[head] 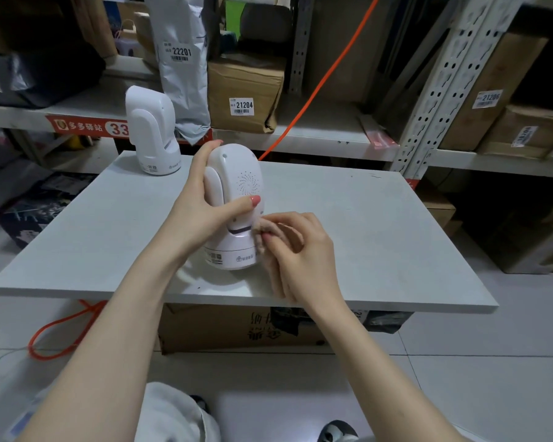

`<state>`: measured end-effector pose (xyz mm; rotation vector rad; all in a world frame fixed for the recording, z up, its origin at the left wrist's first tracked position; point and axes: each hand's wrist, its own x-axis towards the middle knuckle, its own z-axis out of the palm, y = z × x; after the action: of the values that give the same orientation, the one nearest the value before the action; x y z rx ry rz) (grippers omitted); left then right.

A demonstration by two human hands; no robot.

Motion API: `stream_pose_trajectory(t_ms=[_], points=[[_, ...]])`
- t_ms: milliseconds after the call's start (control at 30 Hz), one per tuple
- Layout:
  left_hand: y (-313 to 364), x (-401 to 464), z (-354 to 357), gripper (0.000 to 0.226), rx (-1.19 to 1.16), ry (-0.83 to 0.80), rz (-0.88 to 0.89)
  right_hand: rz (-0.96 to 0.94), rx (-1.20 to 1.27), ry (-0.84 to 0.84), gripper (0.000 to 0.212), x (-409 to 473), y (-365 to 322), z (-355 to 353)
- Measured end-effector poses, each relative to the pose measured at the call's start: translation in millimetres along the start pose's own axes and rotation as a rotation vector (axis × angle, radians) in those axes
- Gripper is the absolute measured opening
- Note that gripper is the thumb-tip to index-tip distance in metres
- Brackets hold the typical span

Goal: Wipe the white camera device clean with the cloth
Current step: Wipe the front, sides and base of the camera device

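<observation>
Head view: left hand (205, 202) grips the white camera device (233, 205) while right hand (297, 250) pinches the cloth (262, 231) against its lower side; wiping appears underway, unfinished.

A single wide-angle view sat at the person's head, looking forward and steeply down over both forearms. It faced the grey tabletop (380, 237) from its near edge, close enough that the board filled the middle of the picture. Beyond the far edge it took in the metal shelving (434, 100) with labelled cartons; at the bottom, the tiled floor (460, 362). Straight lines bowed toward the borders.
</observation>
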<state>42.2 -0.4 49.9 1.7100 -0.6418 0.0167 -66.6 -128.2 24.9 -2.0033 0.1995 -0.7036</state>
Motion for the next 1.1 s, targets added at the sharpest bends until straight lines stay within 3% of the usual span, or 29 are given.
stream_pose_trajectory(t_ms=[133, 367, 433, 667, 900, 967, 1100], points=[[0, -1, 4, 0.081, 0.031, 0.020, 0.010, 0.145, 0.031, 0.038, 0.019, 3, 3, 1], [-4, -2, 15, 0.082, -0.091, 0.161, -0.023, -0.291, -0.128, 0.020, 0.021, -11, -11, 4], [-3, -3, 20, 0.084, -0.164, 0.166, -0.058, -0.247, -0.120, 0.062, 0.022, -6, -10, -3], [3, -6, 34, 0.085, -0.235, 0.122, -0.103, 0.173, 0.070, 0.102, 0.017, 5, 0, -21], [-3, -3, 28, 0.083, -0.234, 0.142, -0.124, -0.405, -0.273, 0.076, 0.015, -7, 0, -4], [-5, -2, 25, 0.081, -0.242, 0.101, -0.137, -0.332, -0.171, 0.065, 0.016, -5, 0, -6], [-4, -1, 23, 0.085, -0.256, 0.023, -0.133, 0.113, 0.162, 0.082, 0.019, 4, -1, -17]])
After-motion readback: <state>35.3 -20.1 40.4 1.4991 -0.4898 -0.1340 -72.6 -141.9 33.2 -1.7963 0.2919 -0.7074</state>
